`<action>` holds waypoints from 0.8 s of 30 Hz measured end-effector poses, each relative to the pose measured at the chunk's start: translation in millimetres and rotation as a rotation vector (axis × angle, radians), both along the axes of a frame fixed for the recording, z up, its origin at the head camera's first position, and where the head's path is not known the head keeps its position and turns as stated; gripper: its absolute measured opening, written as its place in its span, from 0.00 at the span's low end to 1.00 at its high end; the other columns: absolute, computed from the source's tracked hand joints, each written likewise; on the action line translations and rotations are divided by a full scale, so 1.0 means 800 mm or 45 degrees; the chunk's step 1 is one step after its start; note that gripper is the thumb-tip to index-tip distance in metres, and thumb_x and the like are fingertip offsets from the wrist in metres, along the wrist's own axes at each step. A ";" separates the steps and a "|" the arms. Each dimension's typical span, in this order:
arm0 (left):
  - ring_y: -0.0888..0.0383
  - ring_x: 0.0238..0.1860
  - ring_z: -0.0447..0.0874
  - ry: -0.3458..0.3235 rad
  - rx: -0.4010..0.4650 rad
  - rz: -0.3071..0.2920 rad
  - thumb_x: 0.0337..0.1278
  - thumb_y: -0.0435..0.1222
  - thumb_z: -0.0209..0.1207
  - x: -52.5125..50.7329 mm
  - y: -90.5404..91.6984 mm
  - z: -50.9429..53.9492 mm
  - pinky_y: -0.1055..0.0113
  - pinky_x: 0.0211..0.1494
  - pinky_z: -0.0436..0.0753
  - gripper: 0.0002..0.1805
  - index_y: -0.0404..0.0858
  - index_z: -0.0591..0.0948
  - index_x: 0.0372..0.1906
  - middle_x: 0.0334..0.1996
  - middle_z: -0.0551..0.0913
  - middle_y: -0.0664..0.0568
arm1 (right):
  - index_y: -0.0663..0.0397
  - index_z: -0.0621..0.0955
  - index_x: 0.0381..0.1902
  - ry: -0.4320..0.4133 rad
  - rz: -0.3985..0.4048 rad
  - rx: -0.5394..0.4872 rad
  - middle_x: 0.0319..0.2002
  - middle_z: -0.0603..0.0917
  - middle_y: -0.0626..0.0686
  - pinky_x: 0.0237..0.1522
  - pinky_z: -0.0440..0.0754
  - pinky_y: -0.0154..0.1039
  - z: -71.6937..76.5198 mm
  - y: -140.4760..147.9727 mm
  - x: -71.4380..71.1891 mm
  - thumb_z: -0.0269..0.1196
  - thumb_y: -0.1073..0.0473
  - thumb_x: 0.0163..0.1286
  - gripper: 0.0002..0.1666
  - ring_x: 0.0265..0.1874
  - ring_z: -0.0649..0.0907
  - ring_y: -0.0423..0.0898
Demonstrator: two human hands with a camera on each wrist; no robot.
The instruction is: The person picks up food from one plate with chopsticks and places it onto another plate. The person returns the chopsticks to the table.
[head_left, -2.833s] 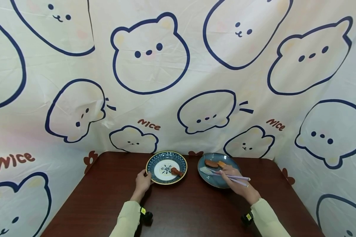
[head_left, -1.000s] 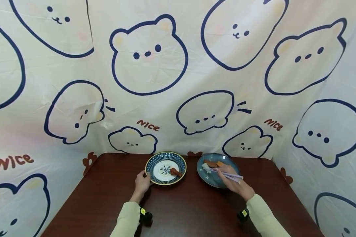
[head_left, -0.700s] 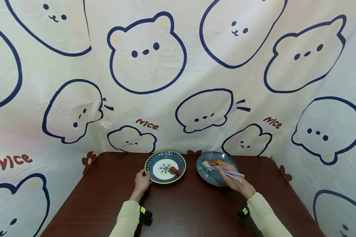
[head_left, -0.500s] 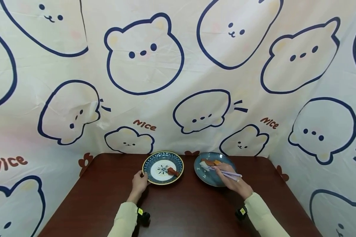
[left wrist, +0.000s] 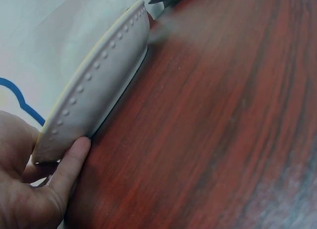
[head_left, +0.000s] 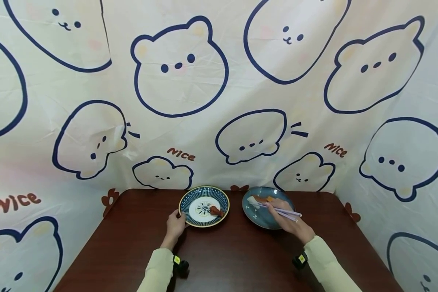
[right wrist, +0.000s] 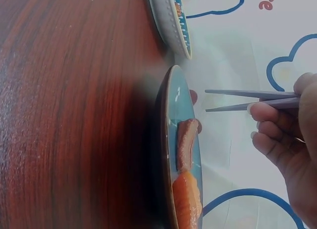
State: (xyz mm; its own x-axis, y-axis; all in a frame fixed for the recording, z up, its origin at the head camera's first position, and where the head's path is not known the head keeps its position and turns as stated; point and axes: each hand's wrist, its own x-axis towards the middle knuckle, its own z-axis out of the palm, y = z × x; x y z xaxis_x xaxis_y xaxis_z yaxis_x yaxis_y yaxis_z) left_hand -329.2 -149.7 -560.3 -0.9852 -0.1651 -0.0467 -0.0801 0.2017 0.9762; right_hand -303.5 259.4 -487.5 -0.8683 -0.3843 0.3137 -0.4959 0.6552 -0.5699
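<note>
Working against the printed cloth [head_left: 262, 97], I have both plates at the far edge of the dark table [head_left: 219, 259], just beside each other. At this range the blue plate [head_left: 258, 220] and the patterned plate [head_left: 189, 202] look much the same size, the blue one on my right.

My left hand [head_left: 175, 227] grips the patterned plate by its near-left edge, one finger pressed to the outer wall; that light hold should suffice, since pushing harder could slide or tip it. My right hand [head_left: 289, 224] grips the chopsticks [right wrist: 242, 93] over the blue plate, their tips parted, with nothing seen between them in the right wrist view.

On the blue plate lie an orange piece [right wrist: 185, 199] and a brown piece [right wrist: 186, 145], touching or nearly so; on the patterned plate, toward its right side, lies a reddish drumstick-like piece [head_left: 216, 211]. To pinch well, I would lower the tips level, straddle one piece about its middle, and squeeze evenly: the glossy orange one looks slippery, and crossed tips would roll it. A pale patch [head_left: 253, 200] by the tips may be glare or food; I cannot tell.
</note>
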 end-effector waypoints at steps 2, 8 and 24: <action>0.43 0.50 0.87 -0.001 -0.002 -0.001 0.80 0.35 0.43 0.000 0.000 -0.001 0.60 0.47 0.90 0.25 0.22 0.65 0.72 0.54 0.79 0.29 | 0.55 0.85 0.55 -0.049 -0.017 -0.013 0.43 0.86 0.54 0.43 0.80 0.39 0.001 -0.001 0.001 0.49 0.48 0.83 0.23 0.39 0.78 0.42; 0.43 0.49 0.87 0.013 0.014 0.003 0.80 0.34 0.43 -0.001 0.000 -0.001 0.59 0.47 0.90 0.24 0.22 0.66 0.70 0.53 0.80 0.28 | 0.55 0.86 0.48 0.012 0.031 -0.056 0.36 0.85 0.54 0.38 0.79 0.35 0.004 -0.005 0.000 0.50 0.52 0.83 0.20 0.35 0.78 0.43; 0.42 0.50 0.86 0.010 0.023 0.009 0.79 0.33 0.43 0.002 -0.002 0.001 0.59 0.47 0.90 0.25 0.21 0.65 0.71 0.54 0.79 0.28 | 0.53 0.82 0.58 -0.109 -0.044 -0.041 0.50 0.86 0.54 0.49 0.83 0.47 0.008 -0.022 -0.002 0.47 0.42 0.83 0.27 0.44 0.80 0.48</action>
State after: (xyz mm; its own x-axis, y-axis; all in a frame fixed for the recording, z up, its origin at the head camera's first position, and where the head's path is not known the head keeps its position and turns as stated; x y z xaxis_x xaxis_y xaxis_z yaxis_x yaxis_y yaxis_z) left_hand -327.9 -151.6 -559.6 -0.9843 -0.1712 -0.0423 -0.0741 0.1839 0.9801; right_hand -305.2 241.5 -481.2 -0.9050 -0.3449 0.2492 -0.4219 0.6517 -0.6303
